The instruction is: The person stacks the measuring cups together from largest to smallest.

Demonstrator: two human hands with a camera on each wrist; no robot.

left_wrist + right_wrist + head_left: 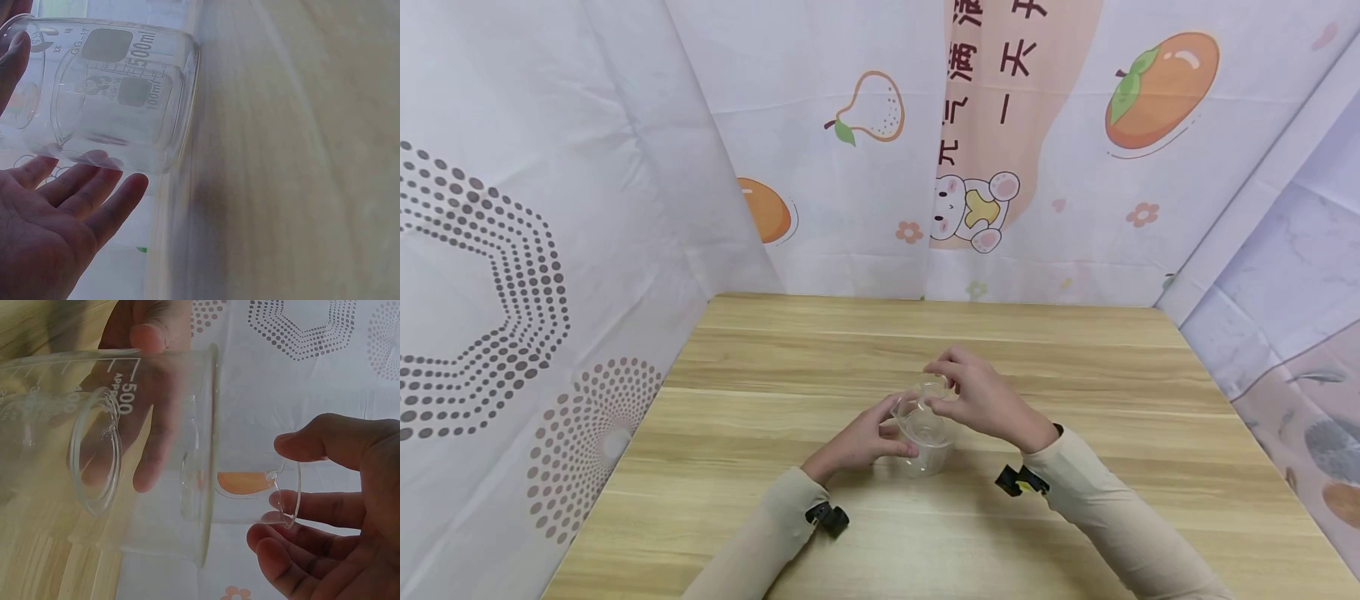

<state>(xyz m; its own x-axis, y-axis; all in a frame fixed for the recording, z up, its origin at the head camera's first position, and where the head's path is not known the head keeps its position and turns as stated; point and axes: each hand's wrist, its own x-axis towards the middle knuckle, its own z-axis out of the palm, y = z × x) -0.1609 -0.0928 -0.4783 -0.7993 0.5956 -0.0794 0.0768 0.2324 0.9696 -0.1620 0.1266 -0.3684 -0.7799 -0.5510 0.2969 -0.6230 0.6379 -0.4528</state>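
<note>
A clear glass 500 ml beaker (pixel 919 460) stands on the wooden table. My left hand (pixel 859 437) holds it round the side, thumb on the near side and fingers behind. Inside sits a 100 ml beaker (pixel 139 117), its rim (pixel 94 453) visible through the big beaker's wall in the right wrist view. My right hand (pixel 981 398) pinches a smaller clear beaker (pixel 247 509) near its rim, between thumb and fingers. That beaker's base end reaches into the mouth of the 500 ml beaker, above the 100 ml one.
The wood-grain table (pixel 790 358) extends on all sides of the beakers. White printed curtains (pixel 820 167) hang behind the table and along its left and right edges. Black straps with small devices (pixel 829 518) sit on both wrists over beige sleeves.
</note>
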